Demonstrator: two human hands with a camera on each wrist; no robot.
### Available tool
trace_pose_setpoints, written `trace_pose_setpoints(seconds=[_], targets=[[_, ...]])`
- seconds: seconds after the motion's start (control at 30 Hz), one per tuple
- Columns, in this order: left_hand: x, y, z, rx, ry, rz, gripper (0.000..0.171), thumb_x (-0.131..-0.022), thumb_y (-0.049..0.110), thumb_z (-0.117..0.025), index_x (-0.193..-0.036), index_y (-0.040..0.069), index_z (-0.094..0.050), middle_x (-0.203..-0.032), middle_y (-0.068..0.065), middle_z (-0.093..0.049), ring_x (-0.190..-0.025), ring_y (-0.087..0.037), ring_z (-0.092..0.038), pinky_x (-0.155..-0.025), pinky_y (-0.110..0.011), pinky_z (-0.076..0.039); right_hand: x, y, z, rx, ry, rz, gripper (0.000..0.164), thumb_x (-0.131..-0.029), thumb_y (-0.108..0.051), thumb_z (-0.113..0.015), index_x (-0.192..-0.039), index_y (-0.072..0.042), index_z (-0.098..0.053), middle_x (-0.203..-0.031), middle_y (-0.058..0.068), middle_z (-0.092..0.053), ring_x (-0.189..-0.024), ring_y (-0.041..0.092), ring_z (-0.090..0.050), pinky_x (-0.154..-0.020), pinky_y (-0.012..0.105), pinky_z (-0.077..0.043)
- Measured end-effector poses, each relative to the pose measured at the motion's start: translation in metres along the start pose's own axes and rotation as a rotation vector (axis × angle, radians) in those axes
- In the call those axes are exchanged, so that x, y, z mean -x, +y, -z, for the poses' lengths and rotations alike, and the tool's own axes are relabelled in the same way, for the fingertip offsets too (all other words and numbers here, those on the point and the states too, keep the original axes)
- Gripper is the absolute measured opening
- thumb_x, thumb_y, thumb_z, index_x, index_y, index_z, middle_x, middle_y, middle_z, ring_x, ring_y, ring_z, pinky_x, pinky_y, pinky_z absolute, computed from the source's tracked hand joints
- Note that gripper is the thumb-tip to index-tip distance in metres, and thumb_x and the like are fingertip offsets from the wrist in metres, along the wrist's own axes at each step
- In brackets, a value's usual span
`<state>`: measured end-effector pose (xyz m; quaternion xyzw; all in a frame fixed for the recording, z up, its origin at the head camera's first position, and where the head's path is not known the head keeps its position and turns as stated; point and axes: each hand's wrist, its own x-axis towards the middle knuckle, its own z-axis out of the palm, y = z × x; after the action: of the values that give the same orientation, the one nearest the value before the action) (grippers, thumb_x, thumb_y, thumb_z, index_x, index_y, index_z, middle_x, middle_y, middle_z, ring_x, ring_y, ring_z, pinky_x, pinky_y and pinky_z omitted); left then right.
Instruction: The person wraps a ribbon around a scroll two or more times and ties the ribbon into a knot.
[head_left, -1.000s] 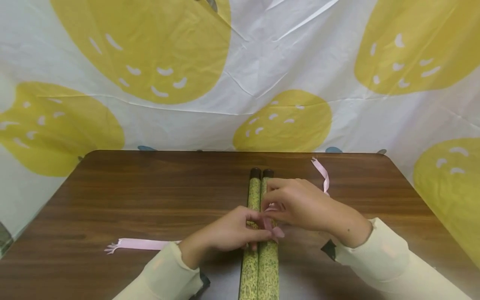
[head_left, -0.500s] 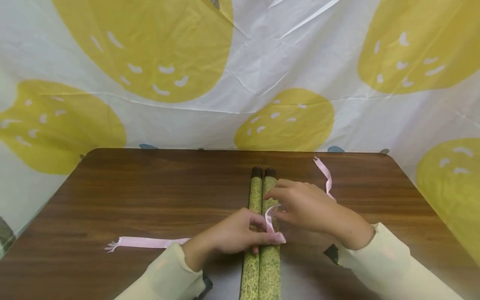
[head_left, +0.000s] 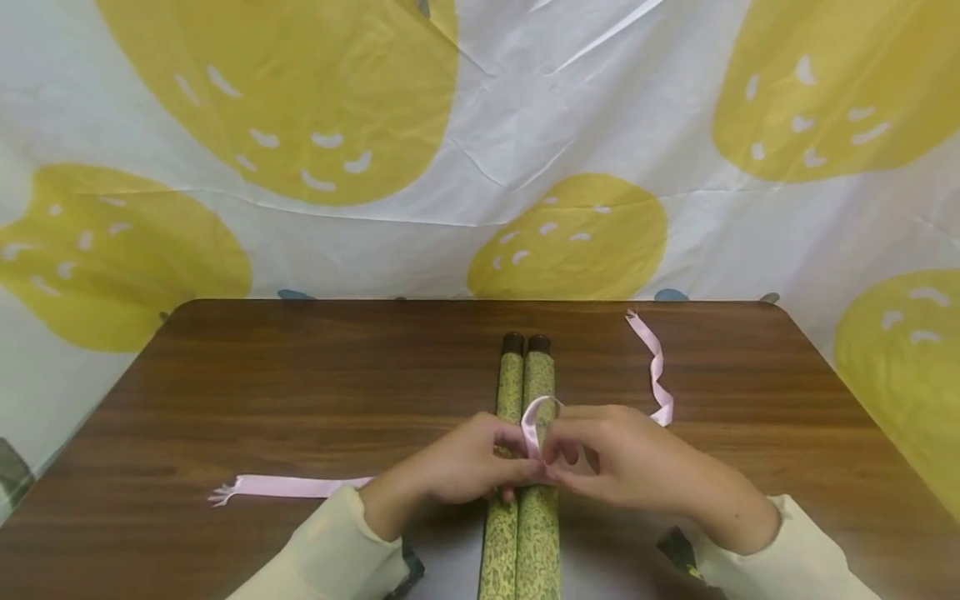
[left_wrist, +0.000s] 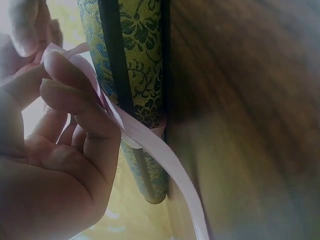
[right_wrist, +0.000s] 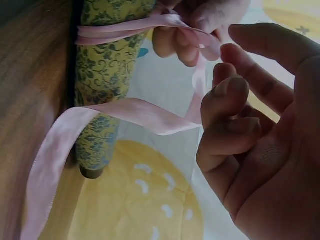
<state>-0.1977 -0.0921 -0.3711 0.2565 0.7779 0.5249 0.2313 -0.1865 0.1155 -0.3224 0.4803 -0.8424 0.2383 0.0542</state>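
Observation:
Two scroll-like rolls [head_left: 537, 533] covered in green-gold patterned cloth, with dark end caps, lie side by side on the table. A pink ribbon [right_wrist: 115, 31] is wrapped around them. My left hand [head_left: 468, 462] lies over the rolls and pinches a fold of the ribbon between thumb and index finger. My right hand [head_left: 618, 454] is just to the right, its thumb and index fingertips right at the folded ribbon by the left thumb. In the right wrist view those two fingertips stand slightly apart with nothing between them, and the other fingers are bent. A ribbon arc rises between the hands.
One ribbon tail [head_left: 288, 487] with a frayed end stretches left across the brown wood-look table [head_left: 337, 375]. The other tail [head_left: 657, 367] runs twisted toward the back right edge. Behind the table hangs a white cloth [head_left: 360, 250] printed with large yellow shapes.
My right hand has come down and toward me, from above the ribbon arc to beside the left thumb. The right tail shows more of its length. My left hand stays put on the ribbon.

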Motion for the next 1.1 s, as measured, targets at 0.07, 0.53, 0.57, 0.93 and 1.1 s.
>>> trace_pose_setpoints(seconds=[0.07,0.53,0.57,0.93,1.1], targets=[[0.000,-0.001,0.000,0.003,0.002,0.003,0.010,-0.085,0.022,-0.067,-0.089,0.013,-0.071,-0.074,-0.011,-0.068,-0.049,-0.011,-0.055,-0.042,-0.019,-0.045,0.001,0.002,-0.003,0.004,-0.001,-0.011,0.008,-0.082,-0.020,-0.069,-0.086,-0.025,-0.064,-0.073,-0.012,-0.055,-0.055,0.005,-0.047,-0.052,0.019,-0.044],[-0.001,-0.001,-0.002,0.014,-0.014,-0.014,0.015,-0.083,0.029,-0.069,-0.086,0.014,-0.072,-0.073,-0.009,-0.067,-0.050,-0.012,-0.056,-0.043,-0.023,-0.047,0.006,0.006,-0.009,0.050,-0.038,-0.127,0.010,-0.081,-0.024,-0.069,-0.080,-0.027,-0.060,-0.064,-0.016,-0.049,-0.053,0.002,-0.044,-0.050,0.020,-0.042],[-0.001,-0.001,-0.002,0.011,-0.015,-0.013,0.015,-0.083,0.029,-0.069,-0.086,0.014,-0.072,-0.073,-0.009,-0.067,-0.050,-0.012,-0.056,-0.043,-0.022,-0.046,0.006,0.006,-0.009,0.054,-0.041,-0.137,0.010,-0.081,-0.024,-0.069,-0.080,-0.028,-0.059,-0.063,-0.016,-0.049,-0.053,0.002,-0.044,-0.050,0.021,-0.042],[-0.001,0.000,-0.003,-0.017,-0.007,-0.027,0.015,-0.082,0.031,-0.070,-0.083,0.016,-0.072,-0.070,-0.012,-0.066,-0.048,-0.011,-0.053,-0.042,-0.019,-0.042,0.005,0.008,-0.008,0.047,-0.032,-0.128,0.019,-0.076,-0.018,-0.069,-0.071,-0.025,-0.053,-0.054,-0.012,-0.044,-0.048,0.000,-0.038,-0.043,0.016,-0.033],[-0.001,0.001,-0.004,-0.014,0.000,-0.018,0.017,-0.082,0.032,-0.070,-0.083,0.015,-0.072,-0.072,-0.011,-0.067,-0.048,-0.012,-0.054,-0.042,-0.019,-0.042,0.007,0.011,-0.005,0.045,-0.009,-0.122,0.019,-0.074,-0.016,-0.068,-0.072,-0.024,-0.051,-0.053,-0.013,-0.042,-0.047,0.000,-0.038,-0.042,0.017,-0.034]])
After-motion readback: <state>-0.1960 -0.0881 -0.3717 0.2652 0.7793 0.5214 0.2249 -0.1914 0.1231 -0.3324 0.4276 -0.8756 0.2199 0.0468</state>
